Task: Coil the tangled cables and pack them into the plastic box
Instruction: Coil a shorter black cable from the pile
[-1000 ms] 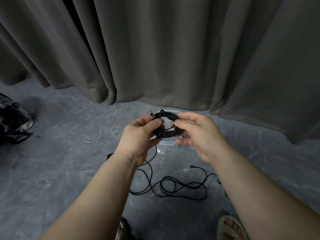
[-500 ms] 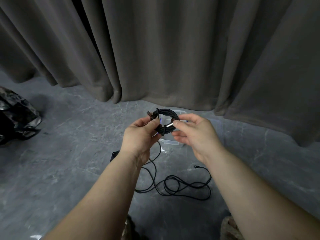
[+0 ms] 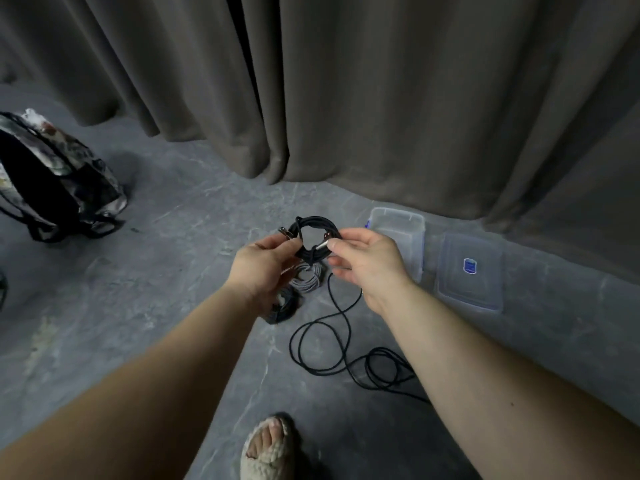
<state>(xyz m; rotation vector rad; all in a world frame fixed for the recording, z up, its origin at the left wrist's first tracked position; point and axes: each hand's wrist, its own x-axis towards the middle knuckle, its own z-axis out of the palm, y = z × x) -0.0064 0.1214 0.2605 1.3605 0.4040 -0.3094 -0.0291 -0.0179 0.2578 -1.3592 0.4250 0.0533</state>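
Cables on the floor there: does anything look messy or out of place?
Yes. One thin black cable sprawls in loose tangled loops on the floor, uncoiled, and the plastic box by the curtain has no cables in it.

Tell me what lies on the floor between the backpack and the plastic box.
In the head view, between backpack and plastic box: bare floor, then the hands gripping the black coil.

The grey stone floor [image 3: 145,306] carries a clear plastic box [image 3: 401,237], its lid [image 3: 471,271] beside it, a loose black cable [image 3: 346,355], a coiled grey cable [image 3: 308,278] and a backpack [image 3: 59,181].
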